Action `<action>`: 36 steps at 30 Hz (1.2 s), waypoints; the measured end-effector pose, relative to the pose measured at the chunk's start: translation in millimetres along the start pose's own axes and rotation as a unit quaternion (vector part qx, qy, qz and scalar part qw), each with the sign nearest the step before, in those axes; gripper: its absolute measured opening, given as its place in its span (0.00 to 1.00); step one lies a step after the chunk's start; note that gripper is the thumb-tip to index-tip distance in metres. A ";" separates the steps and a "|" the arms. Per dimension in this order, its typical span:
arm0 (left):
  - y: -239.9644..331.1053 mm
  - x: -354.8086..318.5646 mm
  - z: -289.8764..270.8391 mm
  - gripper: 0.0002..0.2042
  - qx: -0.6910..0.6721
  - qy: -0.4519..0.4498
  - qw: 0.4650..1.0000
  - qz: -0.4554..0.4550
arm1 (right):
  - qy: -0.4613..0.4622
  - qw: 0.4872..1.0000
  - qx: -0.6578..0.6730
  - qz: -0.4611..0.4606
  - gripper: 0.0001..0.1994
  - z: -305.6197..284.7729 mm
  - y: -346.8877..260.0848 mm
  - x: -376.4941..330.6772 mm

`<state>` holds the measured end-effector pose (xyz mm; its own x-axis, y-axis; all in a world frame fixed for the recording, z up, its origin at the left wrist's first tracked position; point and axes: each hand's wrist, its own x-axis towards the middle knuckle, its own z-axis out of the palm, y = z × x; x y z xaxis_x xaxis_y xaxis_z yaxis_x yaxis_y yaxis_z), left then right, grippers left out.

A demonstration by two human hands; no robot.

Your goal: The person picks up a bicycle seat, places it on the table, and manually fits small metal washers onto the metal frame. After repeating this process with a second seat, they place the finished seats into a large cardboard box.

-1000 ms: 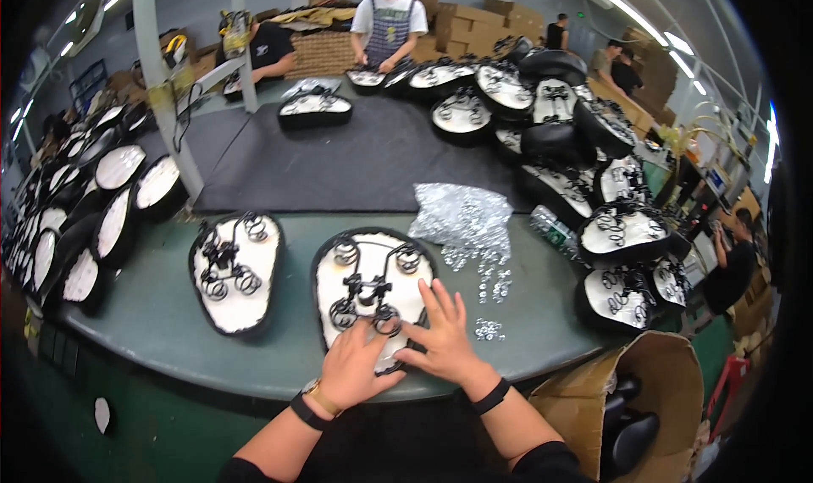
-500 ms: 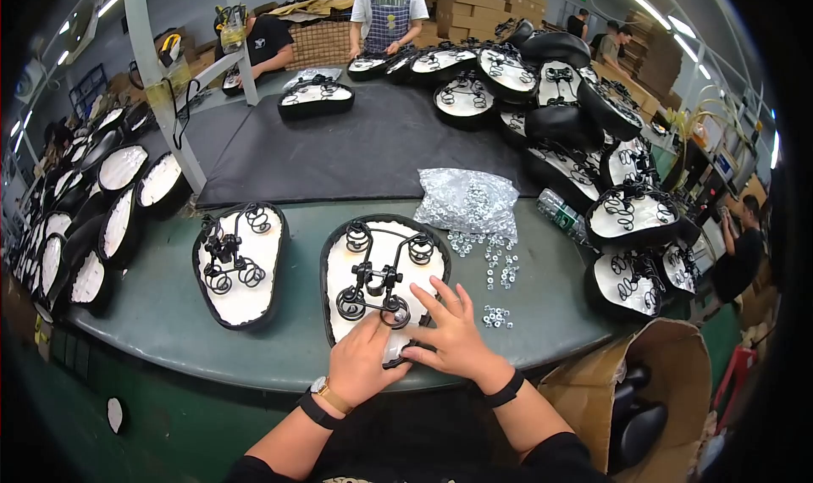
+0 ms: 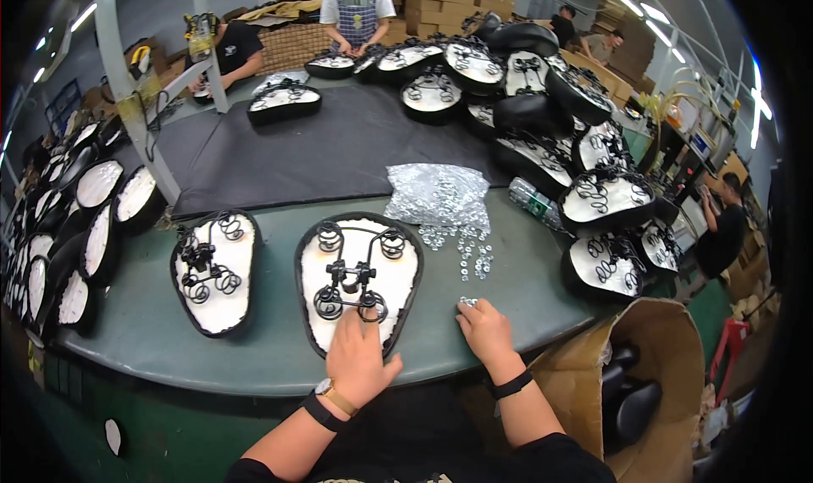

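Note:
A bicycle saddle lies upside down on the green table in front of me, its white underside up. A black wire frame with coil springs sits on that underside. My left hand rests at its near end, fingers stretched to the near right coil and thumb apart; its fingertips are partly hidden. To the right, my right hand is down on the table with its fingers drawn together at a few small metal nuts. Whether a nut is between those fingertips is hidden.
Another upturned saddle lies to the left. Beyond my right hand are loose nuts and a clear bag of nuts. A plastic bottle and piled saddles stand at the right, above an open carton. Several people work nearby.
My right hand has left the saddle and moved right to the small group of nuts, its fingers closing. My left hand stays at the near coil. The view has shifted slightly.

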<state>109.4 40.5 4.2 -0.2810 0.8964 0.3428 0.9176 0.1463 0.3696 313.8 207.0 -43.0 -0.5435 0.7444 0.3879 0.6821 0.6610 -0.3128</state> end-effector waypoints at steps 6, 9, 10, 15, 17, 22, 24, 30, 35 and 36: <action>0.4 -22.5 -22.9 0.36 -0.061 -0.010 0.996 0.066 | 0.024 0.999 0.029 -0.012 0.06 4.6 15.4 -4.3; -12.8 -39.2 -29.0 0.21 -0.208 -0.038 0.975 0.068 | 0.022 0.980 0.188 0.062 0.09 -3.0 8.7 -1.0; -13.0 -39.8 -30.9 0.21 -0.208 -0.031 0.976 0.064 | 0.021 0.981 0.188 0.055 0.09 -9.2 -2.1 0.9; -4.3 -44.7 -49.6 0.08 -0.487 -0.043 0.868 -0.088 | -0.148 0.792 0.587 0.081 0.05 -38.2 -90.2 -12.9; -15.9 -50.6 -39.7 0.08 -0.554 -0.075 0.818 -0.136 | -0.127 0.837 0.523 -0.101 0.06 -44.8 -116.9 -8.7; -31.2 -60.5 -51.5 0.09 -0.687 -0.132 0.684 -0.208 | -0.107 0.835 0.501 -0.204 0.07 -38.5 -141.5 -8.7; -36.2 -64.8 -55.8 0.09 -0.721 -0.152 0.639 -0.220 | -0.103 0.829 0.518 -0.184 0.06 -37.6 -147.2 -11.1; -46.6 -71.3 -57.7 0.09 -0.739 -0.146 0.630 -0.190 | -0.085 0.831 0.511 -0.201 0.06 -29.7 -155.6 -12.0; -53.6 -60.8 -60.8 0.05 -0.488 0.024 0.861 -0.144 | -0.035 0.887 0.410 -0.212 0.05 -22.1 -158.4 -3.1; -60.3 -55.1 -58.2 0.06 -0.331 0.097 0.934 -0.094 | 0.009 0.922 0.317 -0.221 0.06 -16.8 -159.1 -0.7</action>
<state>53.2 -42.1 13.4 -0.5249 0.7783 0.3447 0.4904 -0.0545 0.8698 213.9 99.8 21.1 -0.6873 0.3915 0.6118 -0.0297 0.8264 -0.5622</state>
